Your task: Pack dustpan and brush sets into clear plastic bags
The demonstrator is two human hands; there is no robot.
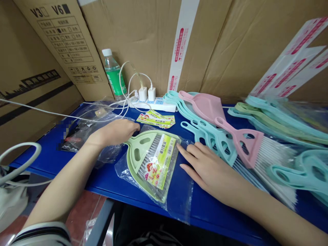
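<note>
A green dustpan (133, 177) with a matching grey-bristled brush (137, 153) lies on the blue table inside a clear plastic bag (179, 201). A printed yellow-green label card (161, 160) rests over the bristles. My left hand (118, 132) is closed at the handle end, fingers curled down by the bag; what they pinch is hidden. At the dustpan's right edge, my right hand (205, 164) lies open, fingers stretched out and the index fingertip against the bag.
Beyond the dustpan lie loose label cards (156, 119) and a power strip (153, 105) with chargers and cables. A water bottle (114, 77) stands by cardboard boxes (143, 41). Pink brush (246, 143), pink dustpan (205, 106) and turquoise brushes (225, 141) fill the right; plastic bags (99, 133) lie left.
</note>
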